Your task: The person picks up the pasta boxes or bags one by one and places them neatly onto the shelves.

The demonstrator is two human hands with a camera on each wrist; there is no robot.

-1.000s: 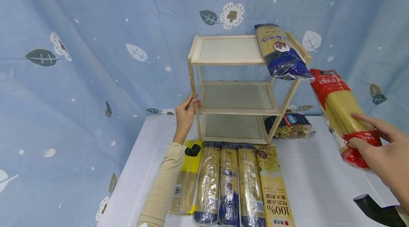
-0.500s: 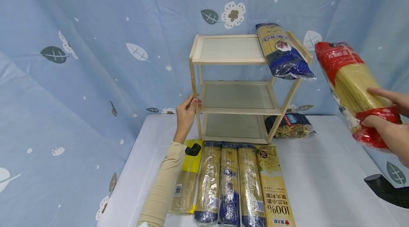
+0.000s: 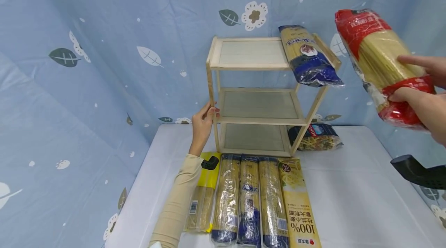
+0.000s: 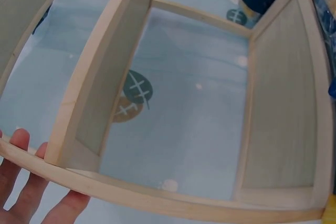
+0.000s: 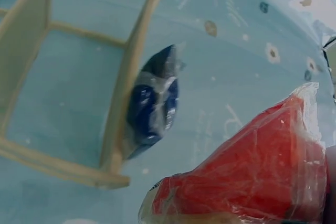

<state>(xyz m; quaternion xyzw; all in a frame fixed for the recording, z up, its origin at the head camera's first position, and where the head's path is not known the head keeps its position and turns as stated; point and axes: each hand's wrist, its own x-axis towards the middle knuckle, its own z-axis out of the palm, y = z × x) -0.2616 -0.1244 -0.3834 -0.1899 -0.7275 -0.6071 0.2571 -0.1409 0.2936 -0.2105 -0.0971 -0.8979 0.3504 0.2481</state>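
backdrop: pale blue cloth [image 3: 104, 46], creased, printed with grey-green leaves and white flowers, hung behind and along both sides | table [image 3: 348, 201]: covered in plain white cloth, pushed up against the backdrop | light: even and bright, soft shadows | floor, windows: not in view

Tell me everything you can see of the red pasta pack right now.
The red pasta pack is a long clear plastic bag of pale yellow spaghetti with red bands at both ends and print on the top band. It is off the table, tilted, its top end leaning left, to the right of the shelf and level with its top tier. The right hand grips its lower part, thumb in front, a finger stretched along it. Nothing else touches it.
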